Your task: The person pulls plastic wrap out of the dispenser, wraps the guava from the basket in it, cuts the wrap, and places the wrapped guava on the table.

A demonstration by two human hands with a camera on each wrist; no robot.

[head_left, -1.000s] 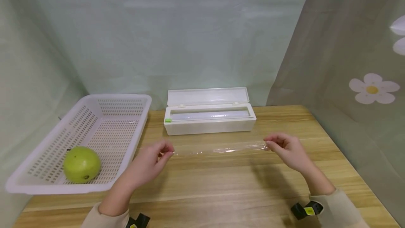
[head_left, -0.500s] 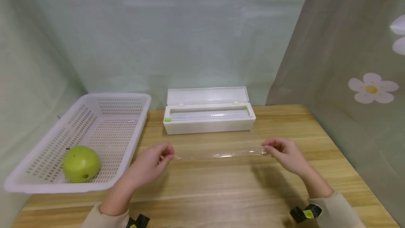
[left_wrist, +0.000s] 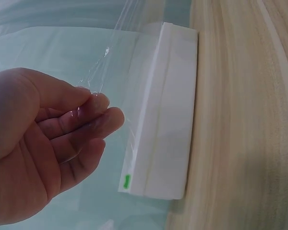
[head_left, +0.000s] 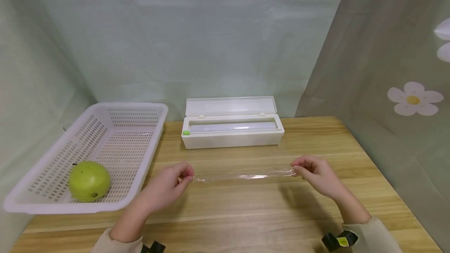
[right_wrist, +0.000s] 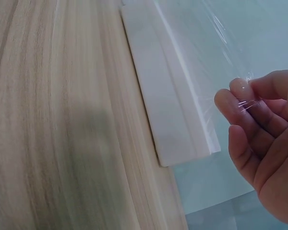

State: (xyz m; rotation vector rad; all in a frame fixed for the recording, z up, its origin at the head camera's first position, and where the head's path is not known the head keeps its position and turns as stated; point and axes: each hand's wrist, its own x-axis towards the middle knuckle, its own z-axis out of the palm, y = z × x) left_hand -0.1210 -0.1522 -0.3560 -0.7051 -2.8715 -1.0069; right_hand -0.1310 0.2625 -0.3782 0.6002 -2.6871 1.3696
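Clear plastic wrap [head_left: 253,176] stretches between my two hands, above the table and in front of its dispenser box. My left hand [head_left: 171,186] pinches one corner of the wrap between thumb and index finger; the left wrist view shows the film gathered at the fingertips [left_wrist: 98,99]. At the other corner my right hand [head_left: 318,175] pinches the film the same way, seen also in the right wrist view at the fingertips [right_wrist: 240,88]. The white wrap box [head_left: 232,139] stands with its lid [head_left: 230,106] raised and a roll [head_left: 233,127] inside. A green slider [head_left: 186,132] sits at its left end.
On the left is a white perforated basket [head_left: 147,167] with a green, round fruit [head_left: 89,181] in its near part. Pale cloth [head_left: 225,38] hangs behind the wooden table [head_left: 246,221], and a flowered curtain [head_left: 379,65] on the right.
Both hands have drawn slightly toward the body, pulling the plastic wrap's front edge farther from the box. The pinch of each hand stays the same. Box, basket and fruit have not moved.
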